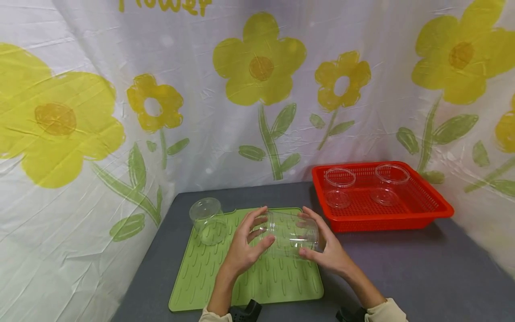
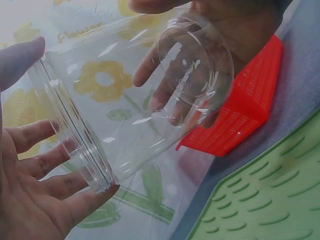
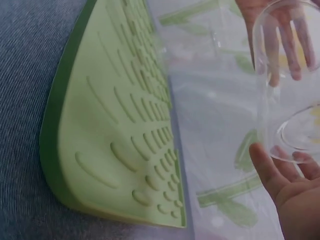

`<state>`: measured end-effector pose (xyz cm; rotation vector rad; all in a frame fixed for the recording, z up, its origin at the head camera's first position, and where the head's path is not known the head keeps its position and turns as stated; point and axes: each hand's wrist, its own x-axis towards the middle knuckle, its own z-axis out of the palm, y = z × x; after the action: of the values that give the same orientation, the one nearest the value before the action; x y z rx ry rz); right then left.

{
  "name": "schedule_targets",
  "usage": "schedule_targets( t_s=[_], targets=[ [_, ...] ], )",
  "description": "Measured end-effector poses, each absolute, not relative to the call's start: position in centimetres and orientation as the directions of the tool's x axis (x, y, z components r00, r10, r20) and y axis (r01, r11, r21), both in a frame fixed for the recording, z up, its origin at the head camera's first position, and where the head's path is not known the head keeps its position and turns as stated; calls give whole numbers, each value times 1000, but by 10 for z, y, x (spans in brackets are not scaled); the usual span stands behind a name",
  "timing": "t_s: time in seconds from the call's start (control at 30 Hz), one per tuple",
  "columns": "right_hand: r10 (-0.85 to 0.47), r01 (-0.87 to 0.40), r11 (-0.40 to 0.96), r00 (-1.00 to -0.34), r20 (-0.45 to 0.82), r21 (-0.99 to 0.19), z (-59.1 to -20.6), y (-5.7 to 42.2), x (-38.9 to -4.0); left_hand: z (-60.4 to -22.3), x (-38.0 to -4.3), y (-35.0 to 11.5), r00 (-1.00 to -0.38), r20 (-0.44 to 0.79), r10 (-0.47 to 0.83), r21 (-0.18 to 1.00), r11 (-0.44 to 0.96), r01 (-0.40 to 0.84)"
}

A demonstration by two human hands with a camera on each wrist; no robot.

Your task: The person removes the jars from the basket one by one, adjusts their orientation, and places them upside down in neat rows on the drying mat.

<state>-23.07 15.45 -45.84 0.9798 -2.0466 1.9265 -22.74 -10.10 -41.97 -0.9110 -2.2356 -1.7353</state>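
A clear plastic jar (image 1: 287, 230) lies sideways between both hands, held up over the green mat (image 1: 277, 284). My left hand (image 1: 246, 250) grips its ringed mouth end, thumb and fingers spread to opposite sides. At the base end, my right hand (image 1: 333, 251) holds it in the same way. The left wrist view shows the jar wall (image 2: 120, 105) see-through, with the right fingers (image 2: 162, 100) visible round the base. In the right wrist view the jar's base end (image 3: 300, 127) is partly cut off by the frame edge. Nothing shows inside the jar.
Another clear jar (image 1: 207, 221) stands on the mat's back left corner. Behind and to the right, a red perforated basket (image 1: 386, 220) contains two more clear jars, one of them (image 1: 339, 190) on the left. A flower-printed curtain (image 1: 193, 147) borders the grey table (image 1: 402, 277).
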Motion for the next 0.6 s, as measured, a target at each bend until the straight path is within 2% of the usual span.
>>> schedule_targets(
  t_s=[0.13, 0.33, 0.43, 0.6],
  targets=[
    [-335, -565, -79, -761, 556, -821, -458, 154, -232, -420, -226, -101, -798, 477, 369, 832, 104, 546],
    [-314, -593, -41, -756, 574, -804, -455, 155, -230, -421, -226, -102, -798, 466, 382, 843, 82, 532],
    [-301, -577, -9, -777, 553, -817, -452, 155, -229, -421, -227, -102, -799, 457, 391, 837, 116, 535],
    [-275, -557, 100, -812, 515, -824, -453, 153, -226, -415, -225, -101, -833, 399, 383, 823, 250, 510]
  ],
)
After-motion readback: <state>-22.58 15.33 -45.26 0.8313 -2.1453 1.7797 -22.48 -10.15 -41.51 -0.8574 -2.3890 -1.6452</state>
